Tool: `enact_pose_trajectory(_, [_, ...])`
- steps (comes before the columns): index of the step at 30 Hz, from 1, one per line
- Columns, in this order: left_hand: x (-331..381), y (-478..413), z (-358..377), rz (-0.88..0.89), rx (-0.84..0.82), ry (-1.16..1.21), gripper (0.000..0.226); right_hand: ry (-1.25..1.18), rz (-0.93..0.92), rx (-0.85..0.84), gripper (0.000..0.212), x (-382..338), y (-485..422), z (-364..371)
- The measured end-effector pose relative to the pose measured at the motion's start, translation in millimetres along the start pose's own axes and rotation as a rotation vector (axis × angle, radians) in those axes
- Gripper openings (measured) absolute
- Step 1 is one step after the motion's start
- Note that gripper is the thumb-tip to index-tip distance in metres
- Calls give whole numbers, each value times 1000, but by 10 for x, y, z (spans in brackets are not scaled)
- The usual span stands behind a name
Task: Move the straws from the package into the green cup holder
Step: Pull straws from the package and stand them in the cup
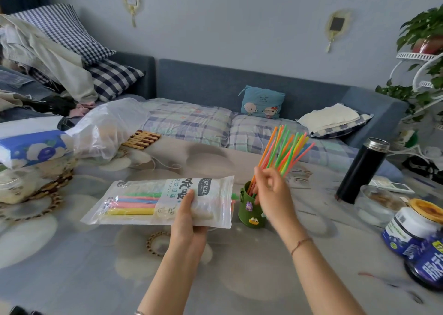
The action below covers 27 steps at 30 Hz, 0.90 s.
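Head view: the left hand (189, 209) grips the straw package (163, 202) at its lower edge, thumb on top and fingers underneath. It holds the package flat, just above the table (96, 278). The package mouth faces the green cup holder (251, 211) and lies just beside it, so the transfer path is short.

The right hand (271, 190) is at the holder's mouth, its fingers curled loosely round the bunch of thin straws (285, 149). Motion blur prevents a verdict on how firm the grip is. The lower ends of the bunch are inside the holder, and the upper ends fan out up and to the right. Judgement: the hand is low on the bunch to steady it and guide the ends down, since long straws in a short holder tend to splay and could tip it.

Several thicker straws (134, 202) (blue, pink, yellow, green) lie inside the package at its closed end, away from the holder. Judgement: the task is partly done, and these are not yet transferred.

A black flask (362, 171) stands well apart to the right, outside the working area.
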<state>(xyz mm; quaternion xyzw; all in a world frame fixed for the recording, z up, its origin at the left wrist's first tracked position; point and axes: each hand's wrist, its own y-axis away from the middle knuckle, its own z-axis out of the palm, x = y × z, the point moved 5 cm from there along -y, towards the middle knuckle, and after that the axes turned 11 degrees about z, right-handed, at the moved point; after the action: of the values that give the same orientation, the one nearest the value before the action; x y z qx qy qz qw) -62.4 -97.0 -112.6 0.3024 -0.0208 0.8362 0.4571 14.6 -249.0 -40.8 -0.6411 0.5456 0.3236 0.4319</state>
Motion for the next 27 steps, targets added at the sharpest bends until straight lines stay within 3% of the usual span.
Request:
enact_pose_trajectory(2, [-11,6,1,1,-3,-3,49,-111,10,-95,45,44,228,185])
enact_pose_trajectory(6, [-33,1,-21,17,11,-12,51,-315,-31,-176,24,64,456,370])
enact_pose_trajectory(14, [-100,2,-56,0,30,-7,52,-401,-46,-85,17,130,457,400])
enact_pose_trajectory(18, [-23,-35,-61,19,27,46,41,-351,-66,25,15,163,427,244])
enact_pose_trajectory(23, [60,-183,-177,45,49,114,21,-639,156,97,20,239,314,-65])
enact_pose_trajectory(27, [-48,-107,-128,26,46,34,44,-767,389,-129,25,248,447,268])
